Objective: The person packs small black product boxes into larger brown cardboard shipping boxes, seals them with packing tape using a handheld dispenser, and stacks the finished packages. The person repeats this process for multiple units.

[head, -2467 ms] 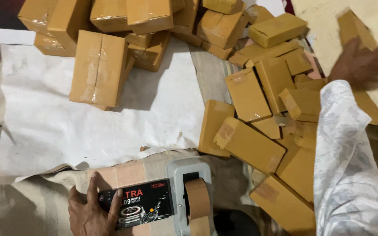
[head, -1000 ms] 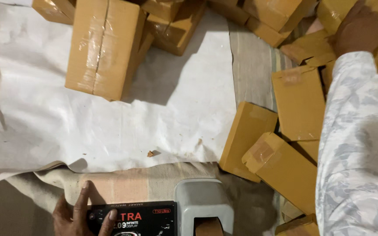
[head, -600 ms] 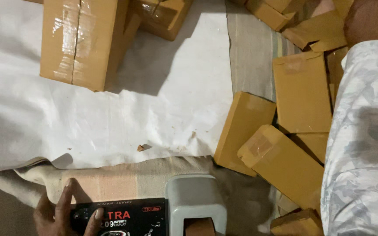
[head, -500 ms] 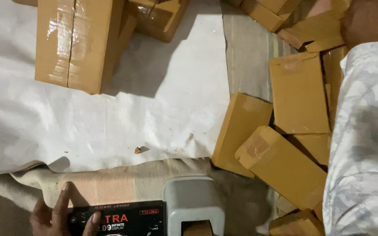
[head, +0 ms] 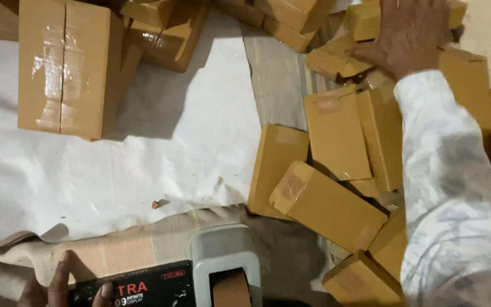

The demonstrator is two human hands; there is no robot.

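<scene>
My right hand (head: 409,34) reaches far forward, its fingers spread flat over small brown cardboard boxes (head: 350,57) at the top right of the pile; my patterned white sleeve (head: 453,187) runs down the right side. Whether it grips a box I cannot tell. My left hand (head: 58,284) is at the bottom left edge, fingers curled on a black printed box (head: 137,290). Right beside that box stands a grey tape dispenser (head: 223,261) with a brown tape roll (head: 231,290).
A large taped brown carton (head: 63,65) lies at the upper left on a white sheet (head: 143,153). More cartons are stacked behind it. Several small brown boxes (head: 325,204) are heaped at the centre right on striped cloth (head: 279,74).
My right hand has come back into view, spread on the boxes at the top right. The view has shifted, so the pile sits lower. My left hand stays on the black box.
</scene>
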